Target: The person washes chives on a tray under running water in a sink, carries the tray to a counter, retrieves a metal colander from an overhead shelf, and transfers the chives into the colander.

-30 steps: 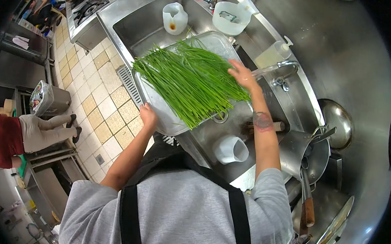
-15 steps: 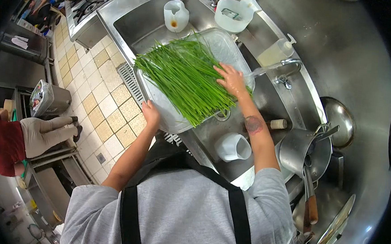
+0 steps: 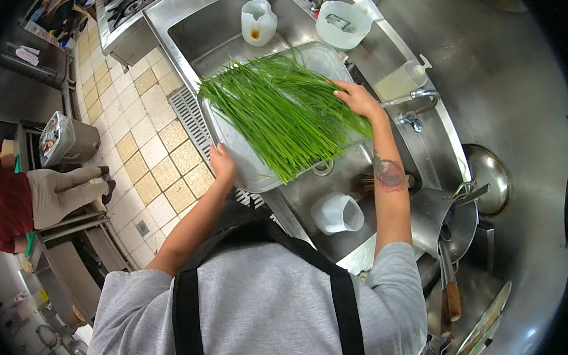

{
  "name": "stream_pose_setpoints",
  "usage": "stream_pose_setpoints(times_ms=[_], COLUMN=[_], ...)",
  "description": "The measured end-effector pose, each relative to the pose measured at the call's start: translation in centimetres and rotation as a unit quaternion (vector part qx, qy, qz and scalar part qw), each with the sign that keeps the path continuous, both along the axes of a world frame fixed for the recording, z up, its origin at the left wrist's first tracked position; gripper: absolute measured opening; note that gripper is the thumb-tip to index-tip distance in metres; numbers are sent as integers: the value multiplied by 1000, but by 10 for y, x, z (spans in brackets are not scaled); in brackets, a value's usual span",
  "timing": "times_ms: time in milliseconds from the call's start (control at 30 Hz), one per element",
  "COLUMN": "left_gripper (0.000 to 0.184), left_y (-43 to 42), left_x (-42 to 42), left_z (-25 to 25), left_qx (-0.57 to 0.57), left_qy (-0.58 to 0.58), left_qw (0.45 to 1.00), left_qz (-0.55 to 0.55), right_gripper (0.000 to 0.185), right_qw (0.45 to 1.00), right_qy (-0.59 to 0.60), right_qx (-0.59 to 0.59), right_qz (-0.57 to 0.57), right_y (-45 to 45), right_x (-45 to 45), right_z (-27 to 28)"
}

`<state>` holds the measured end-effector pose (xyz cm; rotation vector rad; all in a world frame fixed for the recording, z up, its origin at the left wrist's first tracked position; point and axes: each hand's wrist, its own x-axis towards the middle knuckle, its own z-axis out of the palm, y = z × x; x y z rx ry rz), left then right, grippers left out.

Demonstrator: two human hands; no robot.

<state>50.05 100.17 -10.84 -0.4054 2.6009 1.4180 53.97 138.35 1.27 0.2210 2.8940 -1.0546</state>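
Observation:
A large bundle of long green chives [image 3: 281, 119] lies across a shallow, pale tray [image 3: 248, 175] set over the sink. My left hand [image 3: 222, 164] is closed on the tray's near-left rim. At the right side of the tray, my right hand [image 3: 359, 99] is closed over the edge of the chives, some stalks showing under the palm; its fingertips are partly hidden. Just beside that hand is the faucet [image 3: 422, 95], with its spout end close to my wrist.
In the sink [image 3: 296, 198] are a cut white jug [image 3: 259, 23] and a tipped white container [image 3: 338, 215]. A clear tub [image 3: 344, 22] and a soap bottle [image 3: 400, 79] line the back. Pots [image 3: 434, 216] stand at right. A person in red [image 3: 9, 200] works at left.
My right hand has shifted right and slightly up, its spread fingers drawing together. Some chives now reach farther right beneath it. My left hand stays on the tray rim.

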Motion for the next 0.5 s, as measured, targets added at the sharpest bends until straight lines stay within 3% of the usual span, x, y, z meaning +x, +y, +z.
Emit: stream_pose_setpoints(times_ms=[33, 133, 233, 367, 467, 500], left_gripper=[47, 48, 45, 41, 38, 37], left_y=[0, 0, 0, 1, 1, 1], left_x=[1, 3, 1, 3, 1, 1], left_z=[2, 2, -13, 5, -14, -12], left_qx=[-3, -4, -13, 12, -25, -17], left_qy=[-1, 4, 27, 14, 50, 40], left_qw=[1000, 1000, 999, 1000, 998, 999], left_qz=[-3, 1, 10, -3, 9, 3], right_gripper=[57, 83, 99, 94, 89, 84], right_qw=[999, 995, 959, 953, 978, 973], right_qy=[28, 22, -141, -71, 24, 4], right_qx=[-33, 86, 199, 236, 178, 201], right_qz=[21, -36, -142, -178, -109, -112], right_y=[2, -4, -49, -79, -62, -55], right_x=[1, 6, 12, 14, 13, 10], right_z=[-9, -41, -53, -69, -86, -87])
